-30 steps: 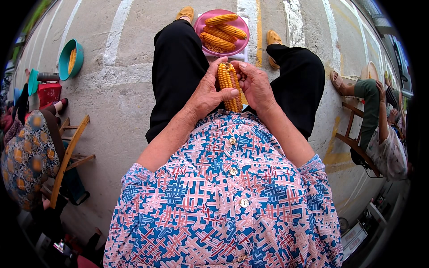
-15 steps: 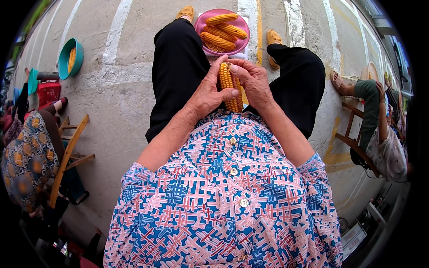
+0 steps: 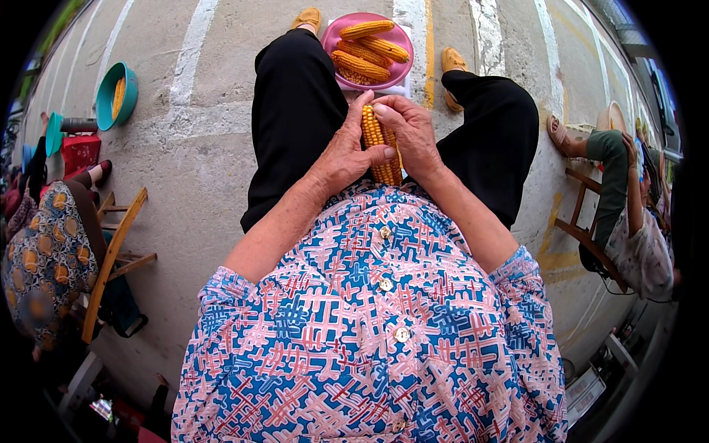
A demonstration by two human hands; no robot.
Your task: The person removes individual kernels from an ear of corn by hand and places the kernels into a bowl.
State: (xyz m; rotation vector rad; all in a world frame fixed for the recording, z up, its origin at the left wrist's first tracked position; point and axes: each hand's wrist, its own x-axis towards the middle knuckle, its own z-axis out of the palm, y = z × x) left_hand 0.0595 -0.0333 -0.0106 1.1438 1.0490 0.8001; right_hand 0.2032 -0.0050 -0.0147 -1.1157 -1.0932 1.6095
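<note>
A yellow corn cob (image 3: 378,148) stands nearly upright over my lap, gripped from both sides. My left hand (image 3: 346,151) wraps its left side with the thumb across the kernels. My right hand (image 3: 410,133) holds the right side, fingertips pressed at the cob's top. Beyond my knees, a pink bowl (image 3: 336,33) sits on the concrete between my feet, holding several more corn cobs (image 3: 365,53).
A teal bowl (image 3: 129,77) with a cob lies on the ground at the left, with a red container (image 3: 80,150) nearer the edge. A person in a patterned dress (image 3: 44,258) sits on a wooden stool at left. Another seated person (image 3: 628,214) is at right.
Both hands stay on the cob; the right fingertips have shifted up to its top end. The cob stands slightly more upright.
</note>
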